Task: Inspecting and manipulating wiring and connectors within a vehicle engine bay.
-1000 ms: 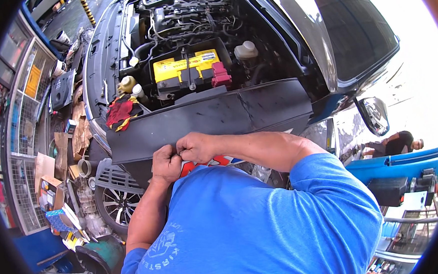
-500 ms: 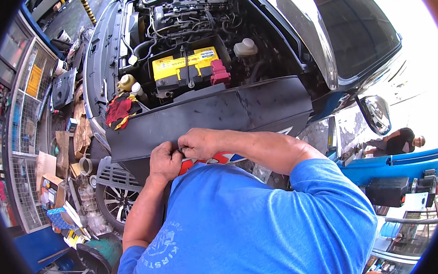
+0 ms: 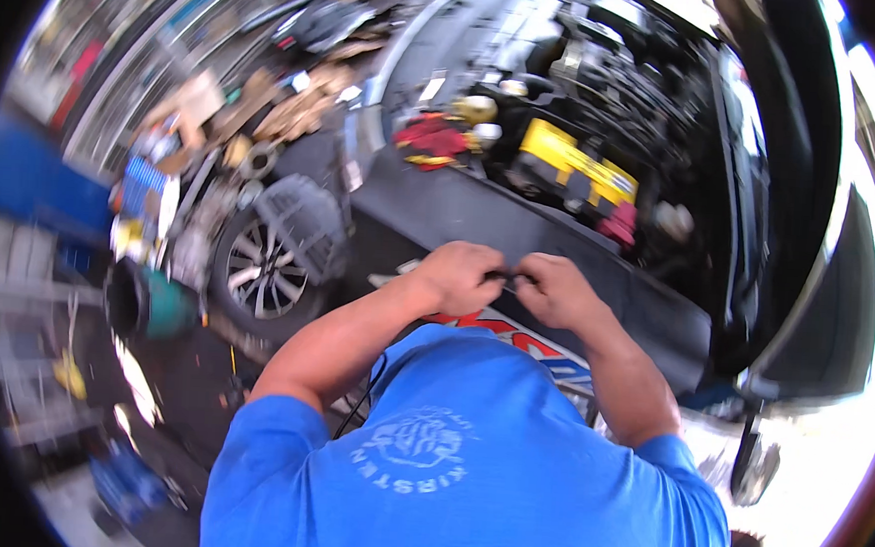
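My left hand [image 3: 465,277] and my right hand [image 3: 555,289] are both closed, knuckles up, close together in front of my chest. Something small and dark shows between the fingers, too blurred to name. Beneath them a black fender cover [image 3: 646,304] with a red, white and blue printed panel [image 3: 514,336] drapes over the car's side. Beyond it, in the engine bay, sits a yellow and black car battery [image 3: 579,170] with a red terminal cover [image 3: 618,224]. A red and yellow cloth or pair of gloves [image 3: 432,141] lies at the bay's edge, left of the battery.
Left of me stand a car wheel [image 3: 269,275] with a grey slatted plastic part [image 3: 300,220] by it, and a green bucket [image 3: 165,302]. Cardboard pieces [image 3: 308,95] and clutter lie farther back. The dark car body [image 3: 826,317] bounds the right side.
My view has swung left, so the engine bay now appears farther right and tilted. My hands have come slightly apart, side by side, both still closed.
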Motion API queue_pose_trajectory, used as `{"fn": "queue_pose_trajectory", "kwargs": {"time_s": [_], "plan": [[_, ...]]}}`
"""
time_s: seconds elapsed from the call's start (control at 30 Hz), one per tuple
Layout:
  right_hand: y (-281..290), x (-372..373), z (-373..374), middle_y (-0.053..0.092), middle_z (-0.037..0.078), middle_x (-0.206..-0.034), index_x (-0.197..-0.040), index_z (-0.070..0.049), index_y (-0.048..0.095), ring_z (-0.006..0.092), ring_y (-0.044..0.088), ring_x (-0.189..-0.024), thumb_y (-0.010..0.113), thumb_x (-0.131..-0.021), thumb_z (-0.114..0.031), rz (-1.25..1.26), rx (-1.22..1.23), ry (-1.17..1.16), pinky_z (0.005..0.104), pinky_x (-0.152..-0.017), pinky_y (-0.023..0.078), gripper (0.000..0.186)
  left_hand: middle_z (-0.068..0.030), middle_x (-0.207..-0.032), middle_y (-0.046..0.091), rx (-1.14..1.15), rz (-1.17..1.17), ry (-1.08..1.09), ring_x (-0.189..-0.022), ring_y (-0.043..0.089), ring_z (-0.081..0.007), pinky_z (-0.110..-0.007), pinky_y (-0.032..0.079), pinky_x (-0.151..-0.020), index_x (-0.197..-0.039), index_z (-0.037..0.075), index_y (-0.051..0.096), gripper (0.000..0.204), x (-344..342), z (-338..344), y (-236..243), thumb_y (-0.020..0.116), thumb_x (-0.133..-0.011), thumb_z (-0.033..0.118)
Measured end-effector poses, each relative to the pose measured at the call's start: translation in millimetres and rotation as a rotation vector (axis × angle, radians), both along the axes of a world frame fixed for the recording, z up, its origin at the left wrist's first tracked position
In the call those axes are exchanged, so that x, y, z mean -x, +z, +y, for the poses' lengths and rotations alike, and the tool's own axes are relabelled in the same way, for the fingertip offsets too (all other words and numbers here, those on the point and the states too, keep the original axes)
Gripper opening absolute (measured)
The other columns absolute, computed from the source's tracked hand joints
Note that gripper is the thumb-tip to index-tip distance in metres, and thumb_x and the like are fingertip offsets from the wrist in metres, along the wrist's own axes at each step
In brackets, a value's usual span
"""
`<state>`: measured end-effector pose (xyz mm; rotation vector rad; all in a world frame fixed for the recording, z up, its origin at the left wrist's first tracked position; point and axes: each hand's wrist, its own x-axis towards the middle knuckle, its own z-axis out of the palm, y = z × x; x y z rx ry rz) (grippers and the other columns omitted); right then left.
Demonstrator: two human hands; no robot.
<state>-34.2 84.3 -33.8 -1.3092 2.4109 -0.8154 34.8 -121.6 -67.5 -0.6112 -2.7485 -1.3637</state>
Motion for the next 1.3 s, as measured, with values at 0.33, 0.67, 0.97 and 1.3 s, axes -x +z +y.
{"fn": "queue_pose_trajectory", "kwargs": {"time_s": [0.33, 0.67, 0.97, 1.3], "plan": [[18.2, -21.9, -64.2, 0.058, 0.010, -0.078, -0.094, -0.002, 0.065, 0.0300, 0.060, -0.073, 0.068, -0.066, 0.003, 0.441, 0.114, 0.430, 0.0400, -0.063, 0.050, 0.028, -0.0076, -0.085, 0.068, -1.479, -0.819, 0.314, -0.071, 0.065, -0.0163, -0.029, 0.050, -0.062, -0.095, 0.005, 0.065, 0.018, -67.5, 8.0, -37.6, 0.062, -0.089, 0.021], [0.2, -51.3, -121.8, 0.062, 0.011, -0.089, -0.099, -0.002, 0.064, 0.0314, 0.064, -0.084, 0.069, -0.065, 0.001, 0.430, 0.210, 0.828, 0.0407, -0.071, 0.052, 0.034, -0.0029, -0.081, 0.066, -1.762, -0.869, 0.340, -0.069, 0.063, -0.0139, -0.032, 0.049, -0.064, -0.093, 0.009, 0.061, 0.013, -135.0, -7.3, -51.0, 0.061, -0.090, 0.022], [-13.1, -70.1, -144.2, 0.063, 0.013, -0.091, -0.098, -0.001, 0.062, 0.0320, 0.064, -0.083, 0.067, -0.064, 0.007, 0.324, 0.185, 0.955, 0.0406, -0.071, 0.053, 0.035, -0.0070, -0.073, 0.065, -1.422, -0.551, 0.660, -0.067, 0.063, -0.0167, -0.031, 0.052, -0.064, -0.078, 0.003, 0.065, 0.018, -161.4, -21.0, -54.6, 0.058, -0.083, 0.019], [-50.1, -93.0, -120.4, 0.069, 0.011, -0.104, -0.115, 0.006, 0.060, 0.0148, 0.063, -0.095, 0.062, -0.086, 0.003, -0.836, -0.378, 0.428, 0.0286, -0.088, 0.049, 0.029, -0.0169, -0.087, 0.069, -0.334, -0.431, 0.844, -0.086, 0.067, -0.0347, -0.045, 0.053, -0.076, -0.084, 0.005, 0.069, 0.022, -211.0, -6.5, -39.0, 0.059, -0.078, 0.024]]}}
